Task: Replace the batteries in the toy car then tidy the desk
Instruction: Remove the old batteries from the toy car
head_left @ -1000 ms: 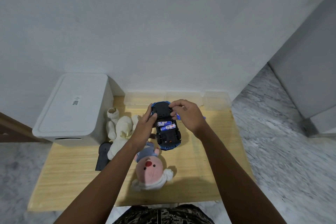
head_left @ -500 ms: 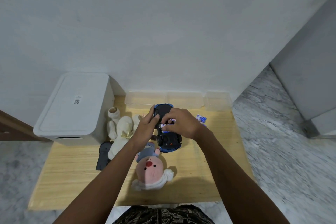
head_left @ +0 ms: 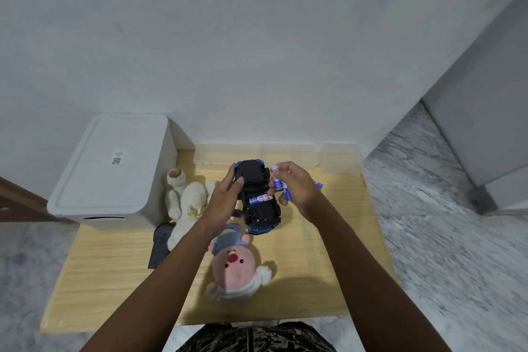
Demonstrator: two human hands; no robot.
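The blue toy car (head_left: 258, 200) is upside down above the wooden desk (head_left: 314, 280), its black underside facing me. My left hand (head_left: 225, 197) grips its left side near the front. One blue-and-white battery (head_left: 259, 199) lies in the open battery bay. My right hand (head_left: 297, 188) is just right of the car and pinches a blue-and-white battery (head_left: 277, 177) between thumb and fingers. Another battery end (head_left: 320, 184) shows on the desk behind that hand.
A white lidded box (head_left: 111, 171) stands at the desk's left. Clear plastic bins (head_left: 285, 156) line the back edge. A cream plush (head_left: 188, 203), a pink plush (head_left: 237, 268) and a dark flat cover (head_left: 161, 243) lie at the left and front.
My right hand has lifted one battery out of the car's bay and drawn it to the right. One battery stays in the bay. My left hand keeps its hold.
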